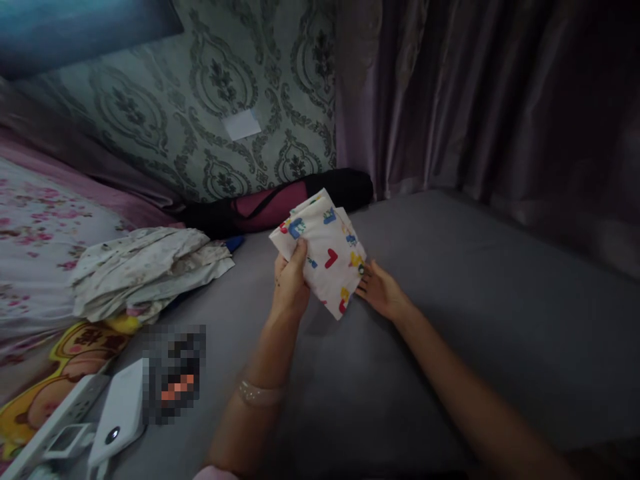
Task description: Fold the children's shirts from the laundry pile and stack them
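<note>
A small folded white cloth (327, 250) printed with red, blue and yellow shapes is held up over the grey bed surface (475, 300). My left hand (290, 283) grips its left edge, thumb on top and fingers closed behind it. My right hand (380, 290) touches the cloth's lower right edge, with its fingers partly hidden behind the fabric. A pale bracelet (260, 393) sits on my left wrist.
A crumpled floral cloth (145, 267) lies to the left, beside a floral pillow (35, 227). A black and maroon bag (280, 200) rests against the patterned wall. Purple curtains (490, 100) hang at the right. White devices (100, 420) lie at the lower left.
</note>
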The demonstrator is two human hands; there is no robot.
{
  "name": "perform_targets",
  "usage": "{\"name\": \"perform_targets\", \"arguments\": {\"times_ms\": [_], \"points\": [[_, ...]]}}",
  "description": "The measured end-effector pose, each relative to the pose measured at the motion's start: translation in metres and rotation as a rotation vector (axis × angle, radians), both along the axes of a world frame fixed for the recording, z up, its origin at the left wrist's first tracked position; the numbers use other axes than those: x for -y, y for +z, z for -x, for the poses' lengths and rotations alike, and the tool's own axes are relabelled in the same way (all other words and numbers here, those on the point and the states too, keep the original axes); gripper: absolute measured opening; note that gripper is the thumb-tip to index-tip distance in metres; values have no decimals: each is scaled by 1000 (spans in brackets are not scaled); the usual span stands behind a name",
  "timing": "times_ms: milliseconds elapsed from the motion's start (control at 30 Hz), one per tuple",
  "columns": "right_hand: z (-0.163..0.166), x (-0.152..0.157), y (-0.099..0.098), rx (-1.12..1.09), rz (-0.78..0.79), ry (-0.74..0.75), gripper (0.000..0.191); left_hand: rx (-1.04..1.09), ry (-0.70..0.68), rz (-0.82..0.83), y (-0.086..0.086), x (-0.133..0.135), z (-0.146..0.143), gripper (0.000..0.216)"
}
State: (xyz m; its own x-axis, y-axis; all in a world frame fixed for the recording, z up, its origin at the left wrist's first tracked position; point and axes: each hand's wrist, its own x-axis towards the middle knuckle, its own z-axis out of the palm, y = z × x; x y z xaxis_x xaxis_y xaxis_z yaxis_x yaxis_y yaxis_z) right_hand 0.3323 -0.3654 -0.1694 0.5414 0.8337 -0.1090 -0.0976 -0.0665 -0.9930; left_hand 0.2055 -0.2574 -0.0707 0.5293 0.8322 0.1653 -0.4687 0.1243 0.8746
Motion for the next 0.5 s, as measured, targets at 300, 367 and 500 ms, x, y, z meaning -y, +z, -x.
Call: {"name": "perform_targets", "arguments": {"times_ms": [300, 367, 500], "points": [[0, 7, 5, -143, -135, -69, 55, 60, -49, 220, -24, -17, -1, 40], [-2, 8, 5, -212, -167, -91, 52, 32, -62, 197, -36, -24, 4, 41], [-8, 7, 5, -315, -181, -112, 49, -42, -39, 145, -57, -41, 21, 42]]}}
